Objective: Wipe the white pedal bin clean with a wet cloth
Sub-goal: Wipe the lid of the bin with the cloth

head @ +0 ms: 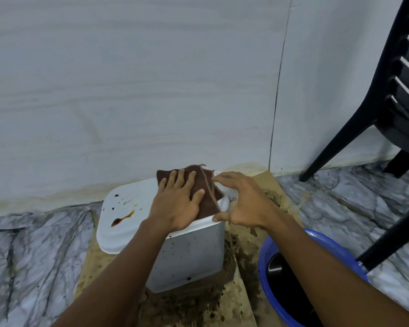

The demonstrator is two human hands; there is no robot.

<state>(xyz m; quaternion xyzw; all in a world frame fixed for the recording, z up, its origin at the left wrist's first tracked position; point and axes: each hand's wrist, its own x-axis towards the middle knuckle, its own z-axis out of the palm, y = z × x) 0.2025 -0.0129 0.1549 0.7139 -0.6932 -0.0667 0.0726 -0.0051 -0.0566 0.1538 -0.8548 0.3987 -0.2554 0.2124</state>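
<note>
One white bin (187,258) stands on the floor by the wall (128,79), on one flat brown sheet (241,300) that looks like cardboard. The bin is a boxy plastic shape with round corners, and its lid (125,223) is smooth and closed. There is one long brown smear (122,219) on the lid, with many small dark dots near it. More tiny dark specks sit on the side of the bin. The sheet below is wet and dirty, with brown mud around the foot of the bin.

There is one cloth (209,192). It is dark brown, soft and fuzzy, and folded. It lies on the far right part of the lid.

Two bare hands show. The left hand (180,199) lies flat on the cloth with its fingers spread wide, pressing it down. The right hand (243,204) is half open and curved. Its thumb touches the right edge of the lid, and its fingertips are at the edge of the cloth, maybe just touching it.

One round blue tub (265,253) sits to the right of the bin. Its inside looks dark, and it is hard to tell what is in it. One black plastic chair (401,109) with slats stands at the far right. The floor (28,256) is grey stone with dark wavy lines. The wall is pale and smooth.
</note>
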